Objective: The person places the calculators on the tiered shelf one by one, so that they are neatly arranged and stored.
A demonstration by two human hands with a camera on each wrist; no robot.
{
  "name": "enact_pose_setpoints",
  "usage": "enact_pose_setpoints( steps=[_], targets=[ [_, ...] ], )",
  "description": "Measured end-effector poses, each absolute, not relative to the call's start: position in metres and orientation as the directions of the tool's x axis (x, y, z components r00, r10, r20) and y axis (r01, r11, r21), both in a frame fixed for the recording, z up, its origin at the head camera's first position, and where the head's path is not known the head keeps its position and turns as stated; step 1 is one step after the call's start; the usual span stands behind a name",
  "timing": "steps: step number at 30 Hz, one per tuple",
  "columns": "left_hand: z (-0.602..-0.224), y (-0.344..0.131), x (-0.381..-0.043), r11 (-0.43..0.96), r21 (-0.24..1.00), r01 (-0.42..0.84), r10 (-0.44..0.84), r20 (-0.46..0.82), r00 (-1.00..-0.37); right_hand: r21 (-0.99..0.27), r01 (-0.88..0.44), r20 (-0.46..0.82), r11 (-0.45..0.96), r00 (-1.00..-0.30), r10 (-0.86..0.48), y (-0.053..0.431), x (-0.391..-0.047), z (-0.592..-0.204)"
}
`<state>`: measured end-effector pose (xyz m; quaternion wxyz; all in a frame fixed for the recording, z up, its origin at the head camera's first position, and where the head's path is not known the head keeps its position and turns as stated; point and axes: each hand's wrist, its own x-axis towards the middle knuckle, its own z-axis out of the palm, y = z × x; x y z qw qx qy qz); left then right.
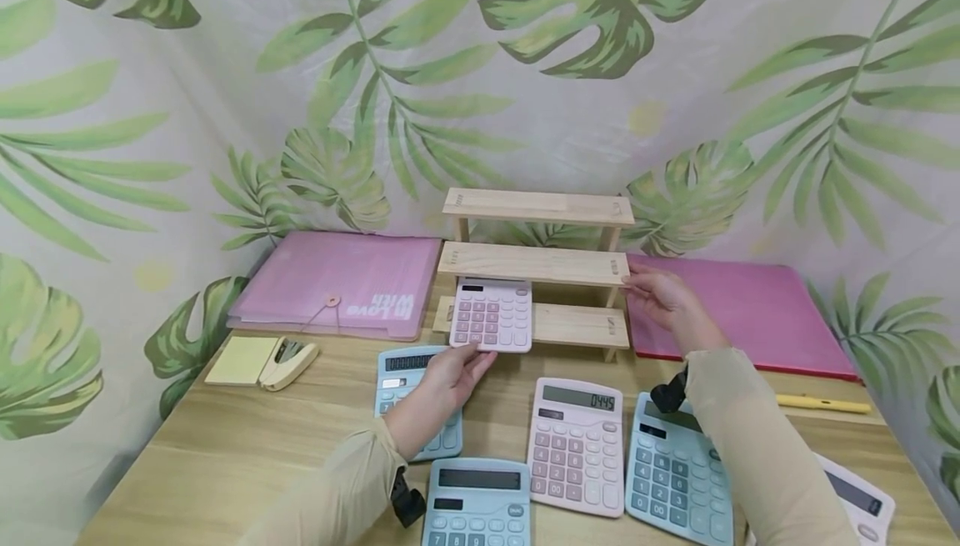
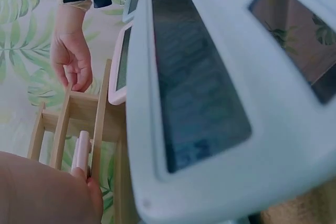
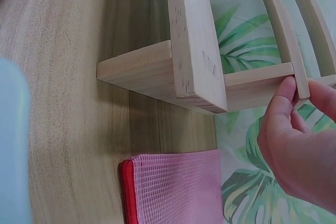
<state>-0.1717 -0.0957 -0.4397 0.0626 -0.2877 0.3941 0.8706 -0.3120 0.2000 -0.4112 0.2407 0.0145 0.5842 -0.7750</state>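
A pink calculator (image 1: pixel 491 314) stands tilted at the lowest step of a three-tier wooden rack (image 1: pixel 534 264). My left hand (image 1: pixel 444 388) holds that calculator by its bottom edge; in the left wrist view the calculator (image 2: pixel 82 150) shows edge-on between two of the rack's boards. On the other side, my right hand (image 1: pixel 669 300) pinches the right end of the rack's middle board. The right wrist view shows the thumb and fingers of this hand (image 3: pixel 296 129) on either side of the board's end.
Blue calculators (image 1: pixel 476 506) and a pink calculator (image 1: pixel 576 446) lie in front; a paler one (image 1: pixel 855 500) is at right. A pink file folder (image 1: pixel 337 279), yellow notes (image 1: pixel 242 360) and a stapler (image 1: pixel 288 364) lie left. A pink mesh pouch (image 1: pixel 742 313) and yellow pen (image 1: pixel 823 403) lie right.
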Motion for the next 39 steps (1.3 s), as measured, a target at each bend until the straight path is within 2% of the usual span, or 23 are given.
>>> enact_pose_setpoints(
  steps=[6, 10, 12, 13, 15, 16, 17, 18, 20, 22, 25, 33, 39],
  targets=[
    [-0.438, -0.100, -0.161, -0.684, 0.619, -0.385, -0.017, -0.541, -0.841, -0.895, 0.397, -0.314, -0.202, -0.884, -0.347, 0.203, -0.310, -0.416],
    [-0.429, -0.111, -0.138, -0.574, 0.658, -0.488, 0.145, -0.504, -0.851, -0.892, 0.402, -0.317, -0.206, -0.882, -0.349, 0.202, -0.309, -0.416],
    [-0.423, -0.121, -0.124, -0.379, 0.786, -0.488, 0.197, -0.447, -0.873, -0.889, 0.406, -0.318, -0.212, -0.880, -0.352, 0.202, -0.309, -0.416],
    [-0.421, -0.127, -0.117, -0.239, 0.865, -0.441, 0.194, -0.402, -0.895, -0.888, 0.408, -0.319, -0.214, -0.880, -0.351, 0.202, -0.309, -0.415],
    [-0.420, -0.143, -0.104, 0.141, 0.960, -0.242, 0.133, -0.260, -0.956, -0.886, 0.409, -0.320, -0.220, -0.880, -0.350, 0.203, -0.309, -0.415],
    [-0.422, -0.152, -0.098, 0.376, 0.916, -0.141, 0.069, -0.180, -0.981, -0.884, 0.410, -0.318, -0.227, -0.880, -0.353, 0.203, -0.309, -0.415],
    [-0.425, -0.161, -0.093, 0.583, 0.808, -0.084, -0.006, -0.099, -0.995, -0.882, 0.409, -0.318, -0.232, -0.882, -0.348, 0.204, -0.310, -0.414],
    [-0.429, -0.169, -0.087, 0.736, 0.672, -0.082, -0.082, -0.031, -0.996, -0.882, 0.409, -0.317, -0.233, -0.882, -0.348, 0.205, -0.309, -0.414],
    [-0.438, -0.185, -0.076, 0.895, 0.419, -0.154, -0.185, 0.035, -0.982, -0.882, 0.410, -0.317, -0.233, -0.882, -0.350, 0.206, -0.309, -0.413],
    [-0.449, -0.195, -0.067, 0.939, 0.264, -0.222, -0.233, 0.008, -0.973, -0.882, 0.411, -0.316, -0.230, -0.879, -0.357, 0.207, -0.309, -0.412],
    [-0.463, -0.199, -0.061, 0.946, 0.190, -0.263, -0.248, -0.097, -0.964, -0.890, 0.400, -0.305, -0.221, -0.880, -0.363, 0.208, -0.311, -0.410],
    [-0.474, -0.198, -0.074, 0.944, 0.200, -0.261, -0.233, -0.153, -0.960, -0.895, 0.395, -0.308, -0.207, -0.884, -0.352, 0.198, -0.315, -0.407],
    [-0.472, -0.205, -0.075, 0.931, 0.262, -0.255, -0.205, -0.205, -0.957, -0.885, 0.410, -0.321, -0.221, -0.880, -0.349, 0.199, -0.314, -0.411]
  ],
)
